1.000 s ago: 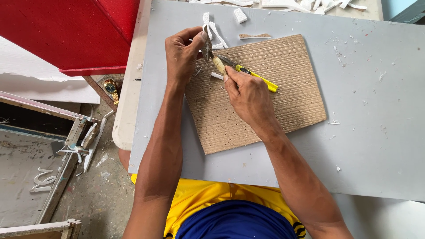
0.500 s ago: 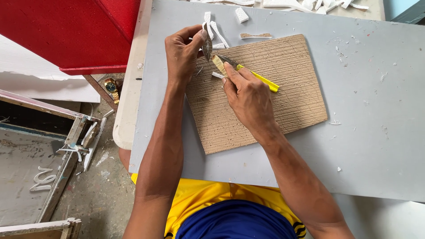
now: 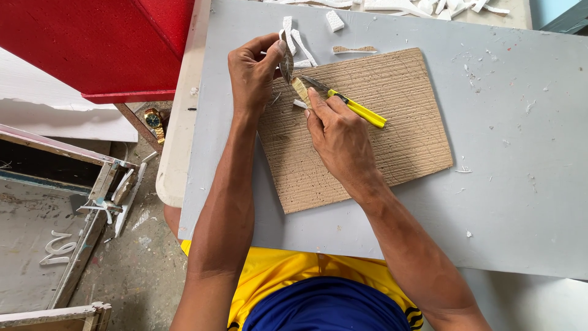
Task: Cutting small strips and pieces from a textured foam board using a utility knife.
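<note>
piece: small thin foam cutout (image 3: 286,58), held on edge over the top-left corner of the cardboard mat (image 3: 392,116), just above it
left hand (image 3: 252,72): pinches the piece btw thumb & fingertips, tight grip, wrist off the mat
right hand (image 3: 340,138): closed round a yellow craft knife (image 3: 355,109), forefinger along the top; blade tip points at the piece's lower edge, by a small tan sliver (image 3: 301,91)
doing it well: I'd judge short light strokes, blade angled away from the left thumb, piece braced near the mat so it doesn't flex
mat: tan, scored w/ many cut lines, lies on grey table (image 3: 520,153)
offcuts: white foam scraps (image 3: 334,20) just beyond the mat's top edge, more at the table's far edge
containers: none on the table; wooden frame (image 3: 92,184) on the floor at left, contents can't tell
also: red board (image 3: 92,43) top left, wristwatch (image 3: 153,118) below it
</note>
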